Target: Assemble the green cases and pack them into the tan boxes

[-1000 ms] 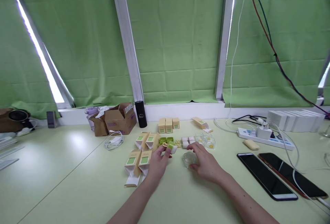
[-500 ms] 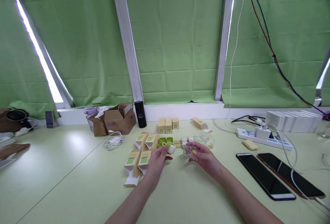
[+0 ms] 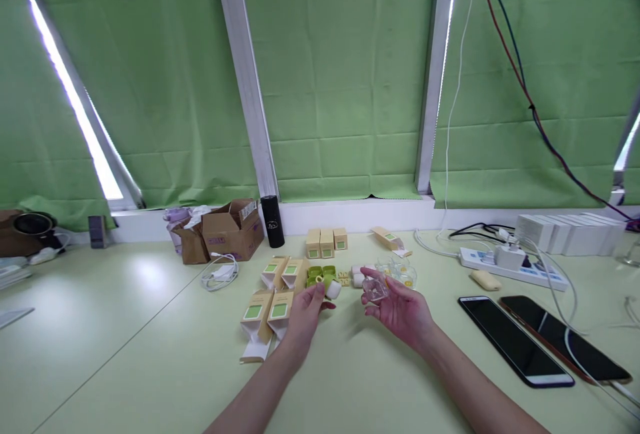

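My left hand (image 3: 305, 314) holds a small green and white piece (image 3: 330, 287) between thumb and fingers. In my right hand (image 3: 403, 307), turned partly palm up, is a small clear plastic piece (image 3: 375, 289). Behind my left hand sit green square pieces (image 3: 314, 273) and small yellowish pieces (image 3: 343, 275). White pieces (image 3: 357, 274) and several clear cups with yellow spots (image 3: 407, 275) lie behind my right hand. Opened cardboard boxes with green windows (image 3: 253, 314) stand left of my left hand, and several small boxes (image 3: 327, 241) are further back.
Two phones (image 3: 515, 341) lie at the right, near a power strip (image 3: 535, 275) with cables, a beige oval object (image 3: 485, 280) and white boxes (image 3: 570, 234). At the back left are a carton (image 3: 233, 231), a black cylinder (image 3: 272, 222) and a coiled white cable (image 3: 221, 274).
My right hand has turned more palm up, tilting the clear piece. My left hand has barely moved. Another person's hand at the far left has left the view.
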`<state>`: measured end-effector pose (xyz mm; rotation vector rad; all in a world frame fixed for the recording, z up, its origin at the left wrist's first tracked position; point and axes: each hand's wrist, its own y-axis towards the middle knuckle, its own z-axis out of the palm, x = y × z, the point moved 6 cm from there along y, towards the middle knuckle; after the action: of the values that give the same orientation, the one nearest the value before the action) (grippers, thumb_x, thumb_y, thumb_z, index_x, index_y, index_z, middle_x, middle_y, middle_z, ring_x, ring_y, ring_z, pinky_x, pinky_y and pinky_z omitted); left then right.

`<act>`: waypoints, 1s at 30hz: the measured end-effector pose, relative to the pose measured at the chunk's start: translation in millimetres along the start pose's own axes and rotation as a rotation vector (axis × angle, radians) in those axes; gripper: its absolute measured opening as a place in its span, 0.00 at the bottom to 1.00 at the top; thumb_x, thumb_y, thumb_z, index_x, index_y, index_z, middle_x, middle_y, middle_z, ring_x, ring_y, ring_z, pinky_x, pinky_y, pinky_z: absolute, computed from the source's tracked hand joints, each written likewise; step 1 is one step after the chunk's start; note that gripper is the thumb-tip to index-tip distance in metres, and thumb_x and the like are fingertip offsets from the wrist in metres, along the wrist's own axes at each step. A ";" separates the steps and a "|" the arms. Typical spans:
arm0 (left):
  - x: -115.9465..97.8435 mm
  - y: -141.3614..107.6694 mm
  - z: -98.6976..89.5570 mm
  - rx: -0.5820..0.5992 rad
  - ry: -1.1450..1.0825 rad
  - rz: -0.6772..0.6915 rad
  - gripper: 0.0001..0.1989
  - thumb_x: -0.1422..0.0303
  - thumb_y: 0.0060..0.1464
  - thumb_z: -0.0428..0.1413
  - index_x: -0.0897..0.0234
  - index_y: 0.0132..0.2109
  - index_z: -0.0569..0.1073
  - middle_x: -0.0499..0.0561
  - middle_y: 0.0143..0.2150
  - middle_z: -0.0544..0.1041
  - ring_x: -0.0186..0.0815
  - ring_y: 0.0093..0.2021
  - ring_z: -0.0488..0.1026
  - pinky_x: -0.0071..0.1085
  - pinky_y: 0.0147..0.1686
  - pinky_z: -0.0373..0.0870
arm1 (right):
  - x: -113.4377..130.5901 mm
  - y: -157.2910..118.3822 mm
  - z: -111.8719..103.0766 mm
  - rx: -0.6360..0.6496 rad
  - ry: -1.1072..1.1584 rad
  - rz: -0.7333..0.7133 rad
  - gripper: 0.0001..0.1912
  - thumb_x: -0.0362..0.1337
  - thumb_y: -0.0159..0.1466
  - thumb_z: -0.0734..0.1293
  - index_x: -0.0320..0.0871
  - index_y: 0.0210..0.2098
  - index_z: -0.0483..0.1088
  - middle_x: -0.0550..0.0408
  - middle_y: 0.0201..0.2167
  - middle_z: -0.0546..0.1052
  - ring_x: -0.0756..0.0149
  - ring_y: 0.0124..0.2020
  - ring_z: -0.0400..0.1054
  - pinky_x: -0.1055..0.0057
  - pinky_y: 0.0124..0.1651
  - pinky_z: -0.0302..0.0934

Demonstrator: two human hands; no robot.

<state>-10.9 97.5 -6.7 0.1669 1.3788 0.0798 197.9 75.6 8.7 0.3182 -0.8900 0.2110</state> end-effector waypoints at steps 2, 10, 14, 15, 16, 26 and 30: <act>-0.7 -0.1 0.1 0.003 0.013 0.007 0.33 0.39 0.51 0.62 0.69 0.41 0.83 0.59 0.41 0.83 0.37 0.36 0.78 0.35 0.41 0.79 | 0.6 -0.9 1.1 -0.005 -0.029 -0.020 0.27 0.51 0.62 0.72 0.45 0.56 0.75 0.48 0.43 0.76 0.58 0.38 0.73 0.58 0.40 0.69; -2.7 -0.6 1.3 0.008 0.060 0.029 0.33 0.37 0.51 0.61 0.68 0.39 0.83 0.58 0.40 0.83 0.37 0.35 0.78 0.35 0.42 0.78 | -7.7 -0.3 1.2 -0.070 -0.132 -0.074 0.31 0.42 0.54 0.81 0.50 0.55 0.74 0.51 0.47 0.75 0.63 0.37 0.72 0.66 0.37 0.68; -2.0 -0.3 0.0 -0.003 0.085 0.029 0.33 0.37 0.51 0.61 0.67 0.39 0.82 0.58 0.39 0.83 0.38 0.36 0.79 0.36 0.43 0.78 | -14.4 2.0 -2.3 -0.075 -0.216 -0.098 0.33 0.42 0.52 0.82 0.51 0.55 0.73 0.51 0.51 0.75 0.63 0.38 0.72 0.69 0.35 0.67; -2.2 -0.2 -0.1 -0.002 0.091 0.028 0.33 0.37 0.51 0.61 0.67 0.38 0.82 0.57 0.38 0.83 0.38 0.36 0.79 0.36 0.43 0.78 | -15.7 2.9 -3.4 -0.074 -0.237 -0.105 0.33 0.42 0.52 0.82 0.51 0.55 0.73 0.50 0.51 0.75 0.64 0.38 0.72 0.69 0.34 0.67; -2.6 -0.2 0.0 0.000 0.095 0.029 0.33 0.37 0.50 0.61 0.67 0.38 0.82 0.57 0.38 0.83 0.38 0.36 0.79 0.36 0.43 0.78 | -16.6 3.9 -4.5 -0.072 -0.255 -0.113 0.33 0.42 0.52 0.82 0.51 0.55 0.73 0.50 0.51 0.75 0.64 0.37 0.72 0.69 0.34 0.66; -7.7 -1.3 1.8 0.005 0.119 0.049 0.33 0.37 0.49 0.62 0.68 0.36 0.81 0.56 0.36 0.82 0.38 0.35 0.78 0.34 0.41 0.77 | -29.8 5.5 2.8 -0.044 -0.355 -0.030 0.31 0.41 0.46 0.85 0.47 0.46 0.74 0.55 0.40 0.77 0.59 0.42 0.75 0.63 0.44 0.71; -10.0 -1.7 3.0 0.019 0.153 0.065 0.34 0.36 0.49 0.61 0.67 0.35 0.81 0.55 0.35 0.81 0.39 0.34 0.77 0.35 0.39 0.77 | -37.4 4.1 8.0 -0.016 -0.372 -0.008 0.30 0.44 0.46 0.85 0.47 0.45 0.73 0.55 0.39 0.78 0.58 0.41 0.77 0.62 0.45 0.71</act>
<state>-10.0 94.1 3.3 0.2257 1.5269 0.1359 167.9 74.8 -15.3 0.3520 -1.2569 0.1383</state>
